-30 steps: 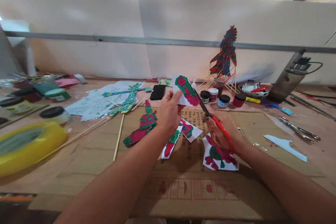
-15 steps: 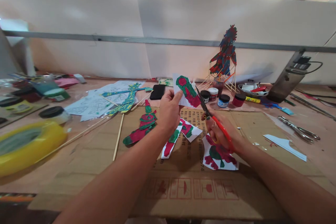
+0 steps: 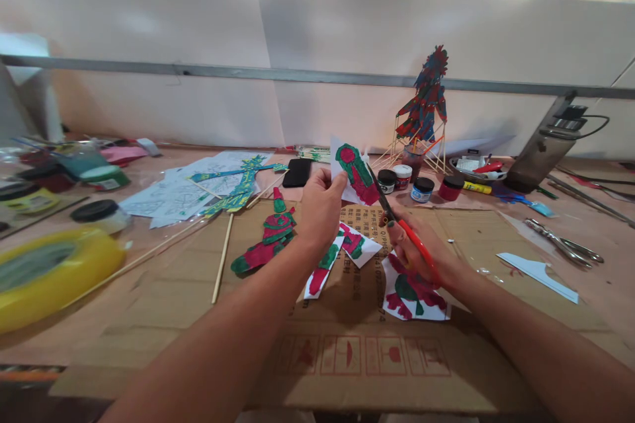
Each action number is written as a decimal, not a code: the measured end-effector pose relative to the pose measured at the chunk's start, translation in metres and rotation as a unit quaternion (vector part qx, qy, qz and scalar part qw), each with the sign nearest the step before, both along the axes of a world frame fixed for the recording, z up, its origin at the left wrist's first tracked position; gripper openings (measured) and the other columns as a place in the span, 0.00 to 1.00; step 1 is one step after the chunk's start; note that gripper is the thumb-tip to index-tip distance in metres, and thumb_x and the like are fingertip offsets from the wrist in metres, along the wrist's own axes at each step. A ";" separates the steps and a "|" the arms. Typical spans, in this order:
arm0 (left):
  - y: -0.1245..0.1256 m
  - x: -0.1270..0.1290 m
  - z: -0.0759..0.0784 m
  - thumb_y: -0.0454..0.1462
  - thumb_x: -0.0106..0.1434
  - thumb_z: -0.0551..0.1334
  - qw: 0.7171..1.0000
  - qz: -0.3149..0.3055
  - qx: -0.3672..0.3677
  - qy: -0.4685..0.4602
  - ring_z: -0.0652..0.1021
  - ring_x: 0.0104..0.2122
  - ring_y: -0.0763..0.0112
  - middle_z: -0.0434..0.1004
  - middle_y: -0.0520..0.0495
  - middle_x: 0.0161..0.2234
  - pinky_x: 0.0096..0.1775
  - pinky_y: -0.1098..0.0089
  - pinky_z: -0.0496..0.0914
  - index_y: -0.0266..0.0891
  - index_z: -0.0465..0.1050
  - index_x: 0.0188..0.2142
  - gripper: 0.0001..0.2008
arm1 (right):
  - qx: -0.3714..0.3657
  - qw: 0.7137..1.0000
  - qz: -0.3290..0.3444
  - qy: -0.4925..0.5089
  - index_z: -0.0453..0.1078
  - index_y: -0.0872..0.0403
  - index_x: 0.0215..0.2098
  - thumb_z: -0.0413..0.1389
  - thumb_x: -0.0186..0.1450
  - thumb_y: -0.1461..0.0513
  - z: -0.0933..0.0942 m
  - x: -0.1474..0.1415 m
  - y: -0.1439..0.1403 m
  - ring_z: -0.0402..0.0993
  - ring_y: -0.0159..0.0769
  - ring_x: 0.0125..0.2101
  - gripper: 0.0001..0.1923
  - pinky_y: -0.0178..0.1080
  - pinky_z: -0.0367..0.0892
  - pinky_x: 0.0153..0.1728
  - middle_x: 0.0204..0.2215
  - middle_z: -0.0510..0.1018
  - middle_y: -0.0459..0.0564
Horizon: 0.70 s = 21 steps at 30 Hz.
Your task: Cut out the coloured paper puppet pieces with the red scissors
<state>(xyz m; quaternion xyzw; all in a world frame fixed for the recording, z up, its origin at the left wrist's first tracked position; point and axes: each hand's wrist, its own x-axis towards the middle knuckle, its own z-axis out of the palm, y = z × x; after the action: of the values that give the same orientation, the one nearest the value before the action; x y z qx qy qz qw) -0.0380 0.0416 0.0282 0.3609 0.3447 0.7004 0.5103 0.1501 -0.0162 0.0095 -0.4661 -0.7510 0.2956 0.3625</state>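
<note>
Fingers of the left hand (image 3: 320, 208) pinch the lower left corner of a painted paper piece (image 3: 353, 174), raised above the work surface; fingers of the right hand (image 3: 414, 252) are closed through the red handles of scissors (image 3: 397, 219), blades narrowly parted at the paper's right edge.

Items, largest first:

1. Cardboard sheet (image 3: 347, 357) — flattened box, printed markings, covering the near table; both forearms cross it.
2. Yellow tape roll (image 3: 49, 274) — far left, lying flat.
3. Line-drawing sheets (image 3: 173, 195) — white, left of centre, with a blue-green cut figure (image 3: 243, 186) lying on them.
4. Finished red-and-blue figure (image 3: 425, 99) — upright on a stick frame against the rear wall.
5. Red-green cut figure (image 3: 268, 238) — flat on the cardboard, left of the left hand.
6. Painted offcuts (image 3: 411, 294) — under and beside the right hand; two smaller pieces below the left wrist.
7. Paint jars (image 3: 423, 189) — a row behind the scissors, near the wall.
8. Black phone (image 3: 297, 172) — behind the left hand.

Change noted: over the last second the paper has shifted slightly right and turned a little in the pinch, and the blades sit further along its red-green outline. Judged: trimming of this piece is in progress, white margin remaining on its left side.
</note>
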 end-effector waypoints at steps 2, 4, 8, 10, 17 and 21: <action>0.000 0.001 -0.001 0.38 0.58 0.75 1.000 -0.005 0.003 0.007 0.68 0.20 0.75 0.66 0.56 0.23 0.22 0.74 0.63 0.44 0.66 0.28 0.17 | 0.026 1.000 -0.014 -0.009 0.72 0.52 0.44 0.46 0.73 0.36 0.001 0.000 0.000 0.58 0.31 0.20 0.31 0.36 0.58 0.22 0.23 0.67 0.42; -0.001 0.002 -0.002 0.38 0.58 0.75 1.000 -0.008 0.003 0.006 0.68 0.21 0.75 0.66 0.56 0.22 0.22 0.73 0.63 0.44 0.66 0.28 0.17 | 0.051 0.998 -0.021 -0.018 0.71 0.51 0.39 0.45 0.72 0.35 0.004 -0.001 0.000 0.58 0.32 0.21 0.31 0.37 0.58 0.23 0.23 0.69 0.44; -0.001 0.003 -0.002 0.37 0.58 0.75 1.000 -0.008 -0.010 -0.010 0.69 0.22 0.73 0.66 0.56 0.23 0.24 0.72 0.65 0.45 0.66 0.29 0.17 | 0.047 0.999 -0.009 -0.008 0.69 0.50 0.35 0.48 0.71 0.34 0.009 -0.002 -0.002 0.58 0.32 0.19 0.31 0.37 0.56 0.22 0.19 0.67 0.42; -0.001 0.003 -0.002 0.37 0.58 0.75 1.000 -0.006 -0.014 -0.012 0.70 0.22 0.72 0.66 0.55 0.23 0.26 0.71 0.67 0.45 0.67 0.29 0.16 | 0.031 0.999 -0.005 0.010 0.70 0.50 0.37 0.48 0.71 0.33 0.010 -0.002 -0.003 0.58 0.31 0.18 0.31 0.36 0.55 0.20 0.18 0.67 0.41; -0.001 0.003 -0.004 0.39 0.58 0.76 1.000 -0.011 -0.007 -0.004 0.73 0.25 0.70 0.69 0.54 0.24 0.28 0.69 0.70 0.45 0.68 0.29 0.16 | -0.001 1.000 -0.012 0.015 0.70 0.50 0.43 0.48 0.71 0.33 0.002 0.000 -0.002 0.58 0.32 0.20 0.31 0.36 0.55 0.21 0.21 0.65 0.41; -0.001 0.003 -0.005 0.41 0.59 0.75 1.000 -0.008 0.011 0.023 0.73 0.26 0.69 0.69 0.54 0.25 0.29 0.69 0.71 0.45 0.67 0.29 0.16 | -0.008 1.000 -0.008 0.018 0.68 0.50 0.42 0.46 0.71 0.32 0.000 0.000 0.000 0.57 0.32 0.20 0.32 0.36 0.55 0.22 0.20 0.64 0.41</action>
<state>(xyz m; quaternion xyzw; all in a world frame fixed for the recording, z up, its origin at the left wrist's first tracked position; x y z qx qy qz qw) -0.0353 0.0407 0.0228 0.3855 0.3459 0.6914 0.5036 0.1497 -0.0164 0.0090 -0.4697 -0.7379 0.3068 0.3752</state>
